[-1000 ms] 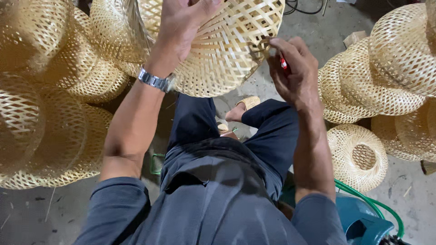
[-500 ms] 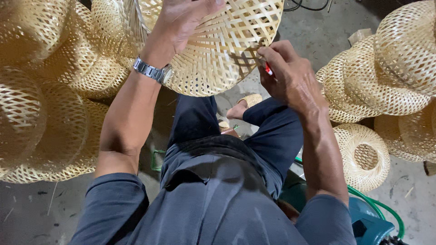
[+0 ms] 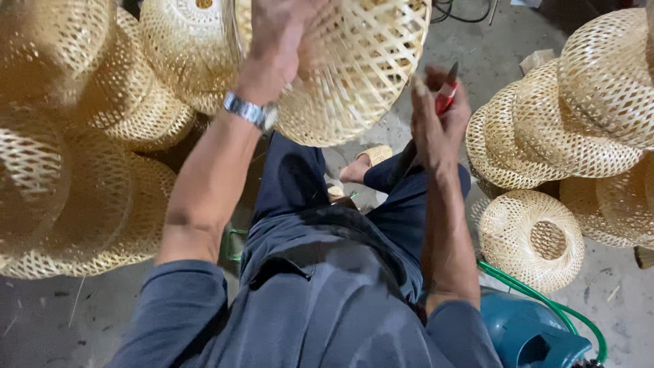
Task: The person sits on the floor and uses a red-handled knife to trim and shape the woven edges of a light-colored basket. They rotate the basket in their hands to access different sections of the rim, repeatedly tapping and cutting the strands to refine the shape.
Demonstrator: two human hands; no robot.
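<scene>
Left hand [image 3: 283, 37], wristwatch below it, grips the pale woven bamboo basket [image 3: 361, 75] raised before us; its fingers blur and the basket's top is cut off. Right hand [image 3: 439, 119] clasps a red-handled cutter [image 3: 446, 95], blade largely hidden, just beside the basket's rim.

The right hand [image 3: 436, 126] with its red-handled cutter [image 3: 444, 95] has drawn back from the woven basket [image 3: 354, 68].

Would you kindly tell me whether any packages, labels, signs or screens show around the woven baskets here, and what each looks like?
None can be made out: no package, label, sign or screen shows. The left hand grips a pale woven bamboo basket, and the right hand holds a red-handled cutting tool.
</scene>
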